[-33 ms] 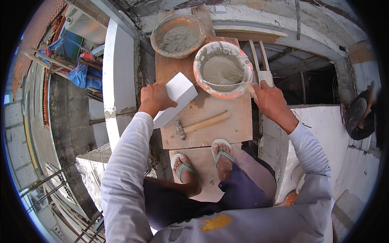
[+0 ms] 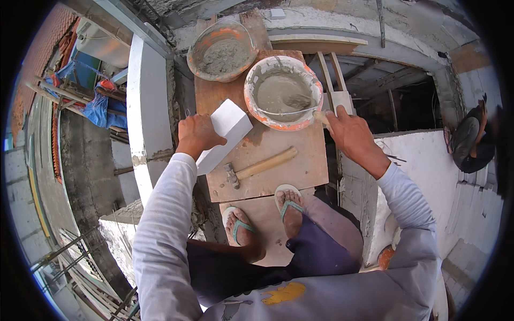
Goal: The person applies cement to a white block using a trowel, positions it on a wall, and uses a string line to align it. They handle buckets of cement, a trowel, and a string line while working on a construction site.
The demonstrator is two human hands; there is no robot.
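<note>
Left hand [image 2: 199,135]: fingers closed over the left edge of a white block [image 2: 229,128], thumb across its upper face. The block is held tilted, left of and nearer than the white-and-orange bucket [image 2: 289,127], above the left edge of the wooden board [image 2: 300,182].

Right hand [image 2: 350,138]: fingers wrapped around a short wooden handle [image 2: 321,116] at the right side of that bucket's rim. The tool's working end cannot be made out. The bucket holds smooth, wet grey mix [image 2: 278,92], ridged on its right side.

Also on the board: 1 more bucket [image 2: 243,68], far left, with coarser grey mix; 1 hammer [image 2: 266,165], lying nearer than both.

Step in hand, judged: working the wet mix 1-handed, block in the other. Good practice would be a firm grip low on the handle, strokes clear of the wire bail [image 2: 284,113], moderate loads to limit drips, and the block held away from the rim so its faces stay clean. Footing is narrow; weight best centred.

Writing: none legible on buckets, block or hammer. Shirt carries a yellow print [image 2: 284,294]; dark marks beside it unreadable.
</note>
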